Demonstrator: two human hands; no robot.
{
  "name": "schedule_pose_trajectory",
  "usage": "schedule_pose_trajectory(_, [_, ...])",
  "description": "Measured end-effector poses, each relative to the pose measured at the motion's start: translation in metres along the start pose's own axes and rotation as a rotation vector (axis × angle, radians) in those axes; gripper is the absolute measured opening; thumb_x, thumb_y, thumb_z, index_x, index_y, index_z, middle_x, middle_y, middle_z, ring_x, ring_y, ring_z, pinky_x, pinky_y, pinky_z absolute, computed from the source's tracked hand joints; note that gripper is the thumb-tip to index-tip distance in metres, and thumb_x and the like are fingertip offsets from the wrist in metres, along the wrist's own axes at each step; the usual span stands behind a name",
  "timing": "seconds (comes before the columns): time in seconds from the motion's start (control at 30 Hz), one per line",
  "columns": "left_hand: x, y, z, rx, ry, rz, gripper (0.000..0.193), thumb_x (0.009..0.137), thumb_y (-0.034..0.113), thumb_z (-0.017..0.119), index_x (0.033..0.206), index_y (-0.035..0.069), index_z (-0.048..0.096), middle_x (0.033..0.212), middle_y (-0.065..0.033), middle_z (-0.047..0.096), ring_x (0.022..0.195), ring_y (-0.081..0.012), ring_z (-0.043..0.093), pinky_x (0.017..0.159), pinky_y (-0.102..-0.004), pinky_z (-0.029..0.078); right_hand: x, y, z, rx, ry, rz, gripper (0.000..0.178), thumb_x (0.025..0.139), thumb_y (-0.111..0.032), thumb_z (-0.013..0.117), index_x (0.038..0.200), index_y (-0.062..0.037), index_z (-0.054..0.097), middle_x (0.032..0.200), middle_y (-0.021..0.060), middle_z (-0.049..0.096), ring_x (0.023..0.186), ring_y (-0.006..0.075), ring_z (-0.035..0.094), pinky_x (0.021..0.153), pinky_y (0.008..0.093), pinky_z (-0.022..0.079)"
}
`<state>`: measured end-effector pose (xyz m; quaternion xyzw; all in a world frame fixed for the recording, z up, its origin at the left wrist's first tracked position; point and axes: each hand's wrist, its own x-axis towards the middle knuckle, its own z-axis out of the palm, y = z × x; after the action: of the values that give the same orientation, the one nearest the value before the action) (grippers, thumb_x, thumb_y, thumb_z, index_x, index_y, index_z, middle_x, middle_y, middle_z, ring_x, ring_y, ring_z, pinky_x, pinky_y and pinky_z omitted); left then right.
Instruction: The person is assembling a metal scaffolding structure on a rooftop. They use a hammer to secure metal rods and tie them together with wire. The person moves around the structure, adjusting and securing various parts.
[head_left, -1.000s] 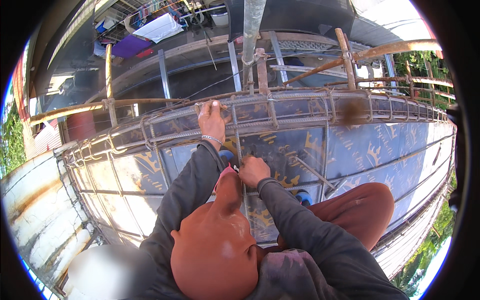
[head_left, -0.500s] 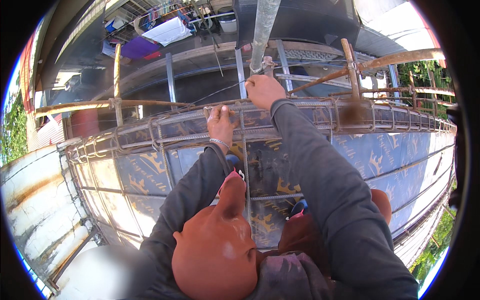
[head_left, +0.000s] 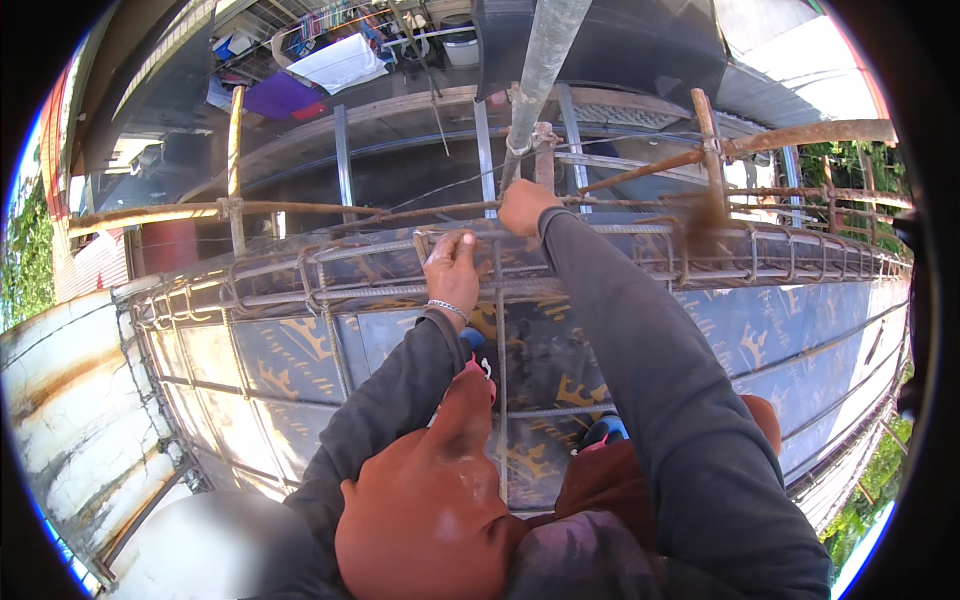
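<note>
My left hand (head_left: 452, 278), with a chain bracelet at its wrist, rests at the top bars of a long rebar cage (head_left: 375, 231). Its fingers are bent together beside a small brown, wood-like piece (head_left: 422, 243); whether they grip this piece or a bar is hidden. To the right and slightly farther off, my right hand (head_left: 527, 208) is closed in a fist, knuckles up. Whatever lies inside it does not show. Just beyond that fist, a grey metal pipe (head_left: 545, 70) rises, its lower part partly hidden behind the hand.
Blue printed form panels (head_left: 550, 340) crossed by rebar lie beneath my legs. Rusty pipe rails (head_left: 150, 216) and an upright (head_left: 711, 140) stand beyond the cage. A cracked white wall (head_left: 75, 410) is at left. Far below lie a white sheet (head_left: 338, 64) and a bucket (head_left: 460, 45).
My right hand has shifted slightly down and nearer in the picture, still closed. The left hand sits slightly lower and farther right, its fingers drawn together. The whole view has tilted a little.
</note>
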<state>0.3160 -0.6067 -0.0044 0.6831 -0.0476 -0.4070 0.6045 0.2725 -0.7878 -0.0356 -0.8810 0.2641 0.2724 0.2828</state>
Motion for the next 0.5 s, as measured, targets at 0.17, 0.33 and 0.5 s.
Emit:
schedule_pose_trajectory(0.17, [0.004,-0.013,-0.018,0.523,0.052,0.303,0.023,0.101,0.020,0.052,0.103,0.001,0.064,0.092,-0.0046,0.062,0.082,-0.0105,0.059,0.071,-0.0294,0.057,-0.030,-0.018,-0.014,0.421,0.187,0.152,0.029,0.087,-0.024,0.057,0.099,-0.0019,0.071,0.105,0.0238,0.068,0.103,0.0390,0.064,0.090,0.0444,0.051])
schedule_pose_trajectory(0.33, [-0.004,0.010,-0.005,0.722,-0.002,0.464,0.020,0.097,0.016,0.054,0.101,0.000,0.065,0.093,-0.0133,0.066,0.080,-0.0274,0.064,0.072,-0.0368,0.053,-0.048,-0.010,-0.011,0.419,0.311,0.090,0.027,0.087,-0.027,0.058,0.095,-0.0056,0.072,0.098,0.0212,0.069,0.096,0.0383,0.066,0.087,0.0458,0.051])
schedule_pose_trajectory(0.5, [0.017,0.034,0.002,0.982,-0.151,0.693,0.016,0.093,0.012,0.056,0.098,0.000,0.065,0.098,-0.0190,0.065,0.090,-0.0400,0.061,0.078,-0.0431,0.048,-0.055,-0.014,-0.003,0.450,0.418,0.037,0.025,0.085,-0.026,0.059,0.090,-0.0060,0.072,0.090,0.0211,0.069,0.089,0.0381,0.066,0.083,0.0459,0.051])
